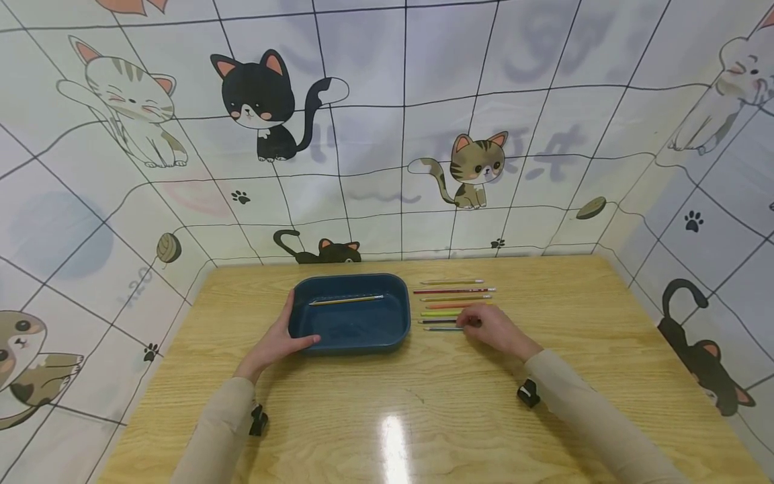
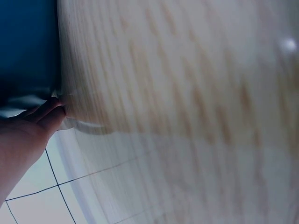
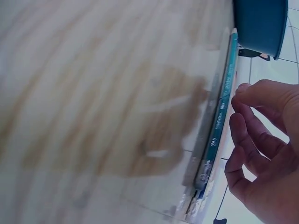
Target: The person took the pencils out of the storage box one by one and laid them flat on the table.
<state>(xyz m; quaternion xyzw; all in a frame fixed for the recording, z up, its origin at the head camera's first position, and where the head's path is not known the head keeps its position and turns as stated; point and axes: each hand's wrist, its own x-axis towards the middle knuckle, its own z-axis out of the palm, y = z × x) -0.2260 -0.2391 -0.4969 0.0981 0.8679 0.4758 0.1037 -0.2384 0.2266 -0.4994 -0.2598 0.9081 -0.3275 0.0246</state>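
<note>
My left hand (image 1: pixel 283 341) grips the left end of a dark blue rectangular dish (image 1: pixel 357 349), its thumb over the front rim and its fingers along the outer side. One yellow pencil (image 1: pixel 347 300) lies inside the dish. To the right of it, several pencils lie in a row, among them a red pencil (image 1: pixel 450 291), a lime green pencil (image 1: pixel 440 314), a black pencil (image 1: pixel 437 321) and a teal pencil (image 3: pixel 220 112). Bent fingers of my right hand (image 1: pixel 494 328) hover at the right part of the nearest pencils. In the right wrist view, its fingertips are beside the teal pencil, with nothing visible between them.
Everything stands on a light wooden table (image 1: pixel 338 417) with a glossy surface. White sheeting with a grid and cartoon cats (image 1: pixel 260 101) encloses the table at the back and both sides. A small black device (image 1: pixel 528 393) shows at the right wrist.
</note>
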